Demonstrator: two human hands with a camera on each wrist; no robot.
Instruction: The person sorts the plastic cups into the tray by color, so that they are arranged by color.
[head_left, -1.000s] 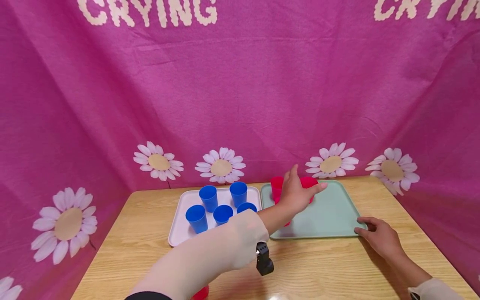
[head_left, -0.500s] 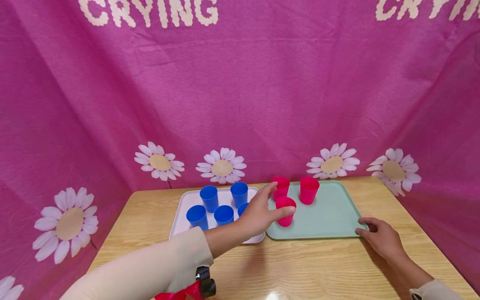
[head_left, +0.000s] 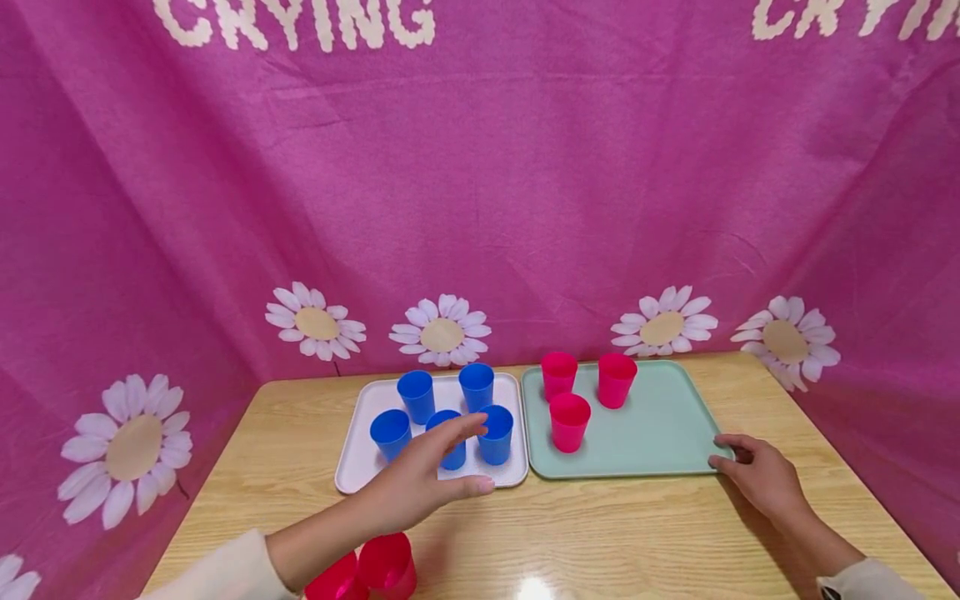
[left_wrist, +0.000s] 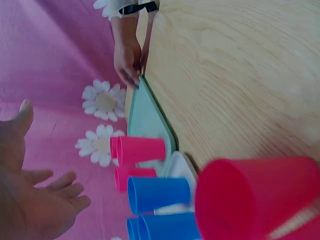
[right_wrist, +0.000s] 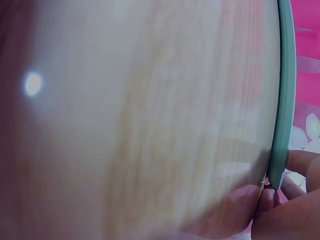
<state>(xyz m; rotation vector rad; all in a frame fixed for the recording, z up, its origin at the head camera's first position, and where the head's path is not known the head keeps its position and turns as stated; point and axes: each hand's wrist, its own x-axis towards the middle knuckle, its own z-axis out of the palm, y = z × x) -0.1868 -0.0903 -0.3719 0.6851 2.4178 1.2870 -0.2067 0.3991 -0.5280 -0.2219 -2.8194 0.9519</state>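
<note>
My left hand (head_left: 431, 471) hovers open, fingers spread, over the front edge of the white tray (head_left: 356, 471) and holds nothing; the left wrist view shows its empty left palm (left_wrist: 35, 205). Three red cups (head_left: 569, 422) stand upright on the green tray (head_left: 660, 433). My right hand (head_left: 753, 475) holds that tray's front right corner, with fingers (right_wrist: 295, 162) curled round the green tray's rim (right_wrist: 282, 100). Two more red cups (head_left: 386, 567) stand on the table by my left forearm; the nearest red cup (left_wrist: 255, 200) looms large in the left wrist view.
Several blue cups (head_left: 416, 396) stand upright on the white tray, close under my left fingers. The wooden table (head_left: 637, 533) is backed and flanked by a pink cloth with daisies (head_left: 442, 333). The two trays lie side by side, almost touching.
My left hand let go of a red cup on the green tray and drew back left and towards me, over the white tray. My right hand stayed on the tray corner.
</note>
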